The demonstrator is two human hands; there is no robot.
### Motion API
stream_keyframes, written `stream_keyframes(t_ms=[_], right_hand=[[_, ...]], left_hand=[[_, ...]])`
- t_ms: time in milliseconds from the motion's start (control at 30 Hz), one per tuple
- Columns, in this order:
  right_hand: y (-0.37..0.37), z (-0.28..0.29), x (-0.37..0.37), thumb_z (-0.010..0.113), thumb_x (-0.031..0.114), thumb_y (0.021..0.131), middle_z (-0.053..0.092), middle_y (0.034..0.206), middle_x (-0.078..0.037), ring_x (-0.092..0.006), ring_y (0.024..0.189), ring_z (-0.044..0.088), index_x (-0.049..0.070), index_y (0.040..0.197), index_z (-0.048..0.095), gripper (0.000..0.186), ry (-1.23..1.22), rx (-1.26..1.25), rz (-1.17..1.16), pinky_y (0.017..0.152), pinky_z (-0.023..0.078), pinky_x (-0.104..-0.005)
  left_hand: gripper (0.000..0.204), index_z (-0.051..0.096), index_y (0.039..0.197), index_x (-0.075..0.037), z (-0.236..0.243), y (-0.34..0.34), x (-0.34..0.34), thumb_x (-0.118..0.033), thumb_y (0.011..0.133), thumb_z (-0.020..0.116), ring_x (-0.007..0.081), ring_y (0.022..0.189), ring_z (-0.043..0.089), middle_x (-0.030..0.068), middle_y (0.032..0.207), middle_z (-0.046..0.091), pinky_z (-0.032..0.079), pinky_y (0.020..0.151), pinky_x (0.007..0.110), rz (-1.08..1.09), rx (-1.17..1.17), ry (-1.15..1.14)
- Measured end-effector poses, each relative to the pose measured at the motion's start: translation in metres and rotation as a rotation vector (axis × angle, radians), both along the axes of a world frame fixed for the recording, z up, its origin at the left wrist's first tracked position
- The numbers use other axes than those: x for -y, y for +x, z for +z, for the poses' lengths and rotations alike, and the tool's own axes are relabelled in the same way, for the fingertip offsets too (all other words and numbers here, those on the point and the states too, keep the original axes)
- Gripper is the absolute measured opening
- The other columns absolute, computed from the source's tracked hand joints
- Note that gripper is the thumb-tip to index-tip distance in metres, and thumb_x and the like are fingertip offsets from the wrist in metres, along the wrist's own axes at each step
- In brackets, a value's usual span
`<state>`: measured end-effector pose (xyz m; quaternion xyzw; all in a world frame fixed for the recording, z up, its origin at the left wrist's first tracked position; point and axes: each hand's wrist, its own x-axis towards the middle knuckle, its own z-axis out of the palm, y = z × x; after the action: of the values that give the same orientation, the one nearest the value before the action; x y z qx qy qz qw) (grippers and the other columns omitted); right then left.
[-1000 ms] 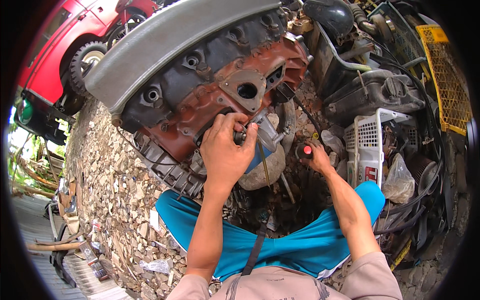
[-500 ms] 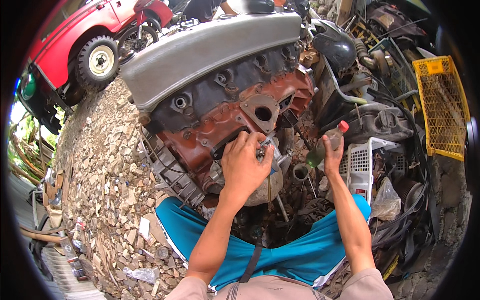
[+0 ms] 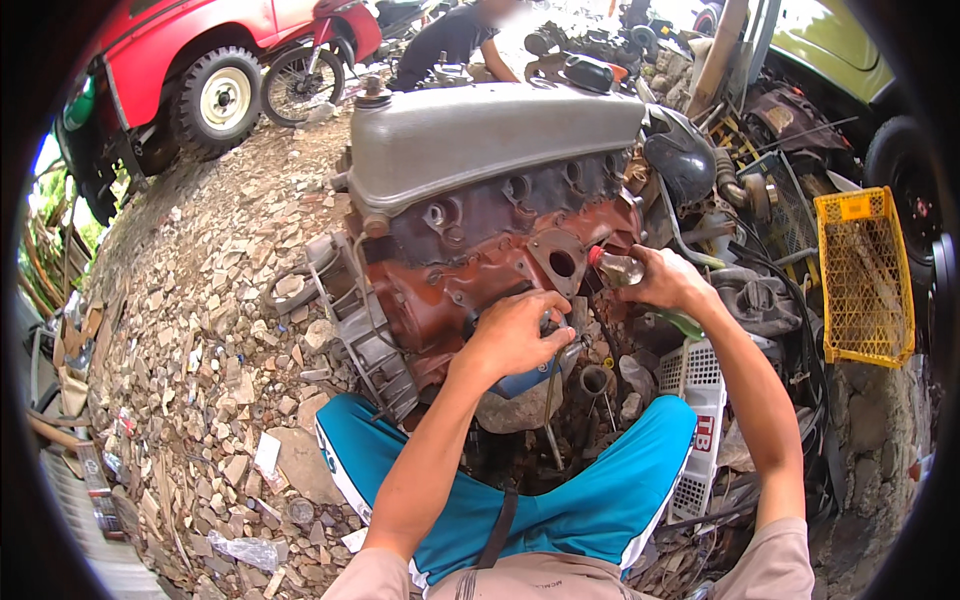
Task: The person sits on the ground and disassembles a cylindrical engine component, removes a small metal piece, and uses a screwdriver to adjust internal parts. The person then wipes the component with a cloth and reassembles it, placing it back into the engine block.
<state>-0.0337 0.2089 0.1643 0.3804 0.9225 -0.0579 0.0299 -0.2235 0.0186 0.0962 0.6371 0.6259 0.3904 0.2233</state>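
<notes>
In front of me stands an engine with a grey valve cover (image 3: 500,135), a black cylinder head (image 3: 480,205) and a red-brown block (image 3: 430,300). My right hand (image 3: 668,282) grips a plastic bottle (image 3: 622,268) tipped over, its red cap (image 3: 597,256) pointing left at the block beside an oval flange (image 3: 558,262). Its greenish lower end (image 3: 682,322) shows below the hand. My left hand (image 3: 520,338) is low at the block's side, fingers curled around a small part I cannot make out. Just beneath it is a blue piece (image 3: 530,378), above a stone (image 3: 518,405).
Yellow crate (image 3: 868,280), white plastic basket (image 3: 698,410) and dark scrap parts lie to the right. Broken stones (image 3: 230,330) cover the ground at left. Behind the engine are a red vehicle (image 3: 190,60), a motorcycle (image 3: 305,80) and a person in dark clothing (image 3: 445,45).
My right hand has raised the bottle toward the block and tipped it, cap now to the left. The left hand stays at the block's lower side. The view has shifted, showing more background.
</notes>
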Motion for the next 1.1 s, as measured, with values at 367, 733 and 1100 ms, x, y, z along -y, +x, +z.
stream_keyframes(t_ms=[367,733,1100], right_hand=[[-0.055,0.041,0.010,0.082,0.050,0.062,0.072,0.092,-0.018,-0.0352,0.088,0.070,0.008,0.114,0.067,0.069,0.269,0.222,0.208,0.077,0.055,-0.0437],[-0.041,0.046,0.038,0.083,0.040,0.056,0.072,0.085,-0.016,-0.0309,0.085,0.072,0.007,0.094,0.074,0.051,0.333,0.530,0.262,0.078,0.054,-0.0405],[-0.029,0.024,0.013,0.082,0.035,0.062,0.072,0.087,-0.014,-0.0344,0.085,0.070,0.007,0.105,0.067,0.053,0.324,0.149,0.301,0.075,0.054,-0.0455]], left_hand=[[0.042,0.063,0.118,-0.010,-0.006,0.002,-0.001,-0.036,0.086,0.068,0.0305,0.111,0.059,0.0107,0.112,0.064,0.040,0.100,0.046,-0.060,0.023,-0.057],[0.047,0.063,0.124,-0.013,-0.009,-0.002,0.001,-0.039,0.086,0.071,0.0277,0.098,0.062,0.0100,0.115,0.063,0.046,0.092,0.042,-0.071,0.009,-0.046],[0.042,0.065,0.121,-0.013,-0.008,0.002,0.002,-0.037,0.087,0.070,0.0277,0.102,0.061,0.0091,0.109,0.063,0.049,0.089,0.041,-0.044,-0.040,0.006]])
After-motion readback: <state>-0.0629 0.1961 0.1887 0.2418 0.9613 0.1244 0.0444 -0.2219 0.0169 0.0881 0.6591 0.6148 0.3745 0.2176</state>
